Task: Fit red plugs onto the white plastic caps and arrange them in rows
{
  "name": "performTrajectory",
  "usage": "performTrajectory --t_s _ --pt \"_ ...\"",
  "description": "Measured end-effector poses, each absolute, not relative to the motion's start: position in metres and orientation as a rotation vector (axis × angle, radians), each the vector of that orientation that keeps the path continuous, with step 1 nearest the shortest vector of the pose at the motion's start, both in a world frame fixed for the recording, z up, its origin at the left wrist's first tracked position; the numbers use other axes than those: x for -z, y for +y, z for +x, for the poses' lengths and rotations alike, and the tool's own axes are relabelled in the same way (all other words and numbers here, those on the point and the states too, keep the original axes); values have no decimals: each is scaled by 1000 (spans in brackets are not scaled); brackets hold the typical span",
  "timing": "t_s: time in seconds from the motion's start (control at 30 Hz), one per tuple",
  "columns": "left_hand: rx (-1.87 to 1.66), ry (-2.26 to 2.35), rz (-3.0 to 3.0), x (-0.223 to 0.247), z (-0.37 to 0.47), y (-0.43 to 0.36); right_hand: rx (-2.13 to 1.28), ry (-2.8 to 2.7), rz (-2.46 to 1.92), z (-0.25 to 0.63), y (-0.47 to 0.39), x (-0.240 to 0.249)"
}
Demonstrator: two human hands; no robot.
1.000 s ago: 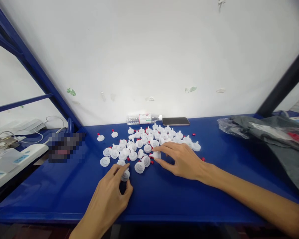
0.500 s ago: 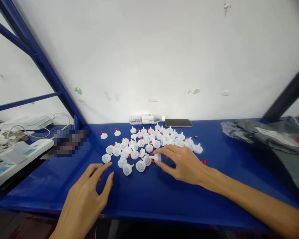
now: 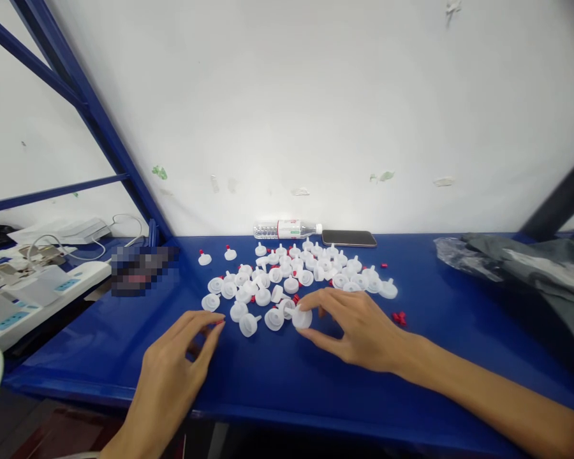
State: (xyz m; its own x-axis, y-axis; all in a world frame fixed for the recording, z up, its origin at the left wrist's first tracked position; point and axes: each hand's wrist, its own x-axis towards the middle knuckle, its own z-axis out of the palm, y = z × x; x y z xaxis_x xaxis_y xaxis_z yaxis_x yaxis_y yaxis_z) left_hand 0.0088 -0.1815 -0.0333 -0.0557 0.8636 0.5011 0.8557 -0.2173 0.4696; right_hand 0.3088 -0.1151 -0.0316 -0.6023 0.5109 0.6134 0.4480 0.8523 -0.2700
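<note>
My right hand [image 3: 358, 325] grips a white plastic nozzle cap [image 3: 302, 318] between thumb and fingertips, its narrow spout pointing left. At the left, my left hand [image 3: 179, 350] pinches a small red tip cap [image 3: 219, 322], mostly hidden by the fingers. Between and beyond my hands spreads a pile of white nozzle caps [image 3: 263, 297], some on their sides and some with the spout up. Two nozzle caps fitted with red tips [image 3: 204, 259] stand apart at the back left. Several loose red tip caps [image 3: 399, 318] lie right of my right hand.
Against the wall, a clear plastic bottle [image 3: 287, 229] lies on its side beside a dark phone [image 3: 349, 238]. Grey cloth and plastic wrapping [image 3: 511, 268] sit at the right. A white power strip [image 3: 67, 284] with cables is at the left, by the blue table [image 3: 287, 382].
My left thumb and forefinger have closed on a red tip cap. My right hand has turned the white nozzle cap so its round face shows more. The view has shifted slightly.
</note>
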Motion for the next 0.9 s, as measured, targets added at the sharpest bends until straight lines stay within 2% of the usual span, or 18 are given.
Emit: performTrajectory --t_s 0.33,0.9 --pt "-1225 1283 1624 -12 88 -171 -200 -2252 -539 305 -122 28" --pt "-1427 1122 1389 -13 111 -160 -157 -1960 -625 305 -125 23"
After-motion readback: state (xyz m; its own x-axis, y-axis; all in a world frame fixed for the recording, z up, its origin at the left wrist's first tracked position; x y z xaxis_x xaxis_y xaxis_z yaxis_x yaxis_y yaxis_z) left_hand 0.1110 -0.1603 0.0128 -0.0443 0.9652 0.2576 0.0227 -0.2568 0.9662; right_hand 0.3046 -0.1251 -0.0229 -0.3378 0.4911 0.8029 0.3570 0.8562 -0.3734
